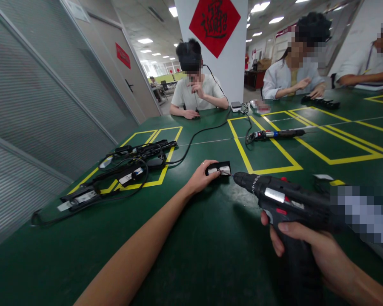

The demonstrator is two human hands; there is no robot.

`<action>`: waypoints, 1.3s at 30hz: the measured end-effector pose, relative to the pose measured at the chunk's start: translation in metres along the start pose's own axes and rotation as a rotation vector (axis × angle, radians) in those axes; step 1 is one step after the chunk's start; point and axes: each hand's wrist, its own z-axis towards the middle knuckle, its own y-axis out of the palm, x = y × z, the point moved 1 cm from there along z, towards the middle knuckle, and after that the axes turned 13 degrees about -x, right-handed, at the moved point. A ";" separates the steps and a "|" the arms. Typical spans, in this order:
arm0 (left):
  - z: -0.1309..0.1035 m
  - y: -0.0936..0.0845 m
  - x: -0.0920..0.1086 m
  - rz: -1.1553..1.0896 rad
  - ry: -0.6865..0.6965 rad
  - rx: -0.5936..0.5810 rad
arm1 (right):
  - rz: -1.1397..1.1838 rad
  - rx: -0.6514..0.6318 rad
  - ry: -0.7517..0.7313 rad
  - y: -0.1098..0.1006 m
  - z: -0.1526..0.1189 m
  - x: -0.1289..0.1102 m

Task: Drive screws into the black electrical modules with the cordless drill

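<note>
My right hand is wrapped round the grip of a black cordless drill with red buttons and a silver label. The drill lies level and its chuck points left. Its bit reaches to the right end of a small black box-shaped part with a white label; whether the bit touches it I cannot tell. My left hand grips that part from its left side on the green table, fingers over the top and thumb along the near face.
Black power strips with cables lie in a yellow-taped area at the left. A pen-shaped electric screwdriver lies beyond the drill, and a black cable crosses the table. Co-workers sit along the far side, one handling a black part.
</note>
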 end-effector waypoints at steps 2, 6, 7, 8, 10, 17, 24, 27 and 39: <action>0.000 0.000 0.001 0.005 0.007 -0.003 | 0.001 0.002 0.002 0.001 0.001 -0.001; 0.000 0.000 0.002 0.010 0.013 -0.007 | 0.012 0.014 0.013 0.001 0.002 -0.001; 0.000 0.000 0.002 0.011 0.015 -0.006 | 0.012 0.018 0.018 0.001 0.002 -0.001; 0.000 0.000 0.003 0.014 0.017 -0.007 | 0.011 0.021 0.026 0.000 0.002 -0.001; 0.000 0.001 0.003 0.023 0.020 -0.008 | -0.002 0.031 0.041 0.001 0.002 -0.001; 0.007 0.002 0.001 0.030 0.016 -0.029 | -0.170 0.134 0.079 0.010 0.001 -0.013; 0.015 -0.001 0.001 0.017 0.023 -0.065 | -0.369 0.173 0.084 0.021 0.017 -0.037; 0.014 -0.002 0.002 0.016 0.030 -0.076 | -0.439 0.228 0.073 0.019 0.023 -0.035; 0.015 0.001 0.001 0.075 0.059 -0.063 | -0.514 0.212 0.216 0.010 0.005 -0.022</action>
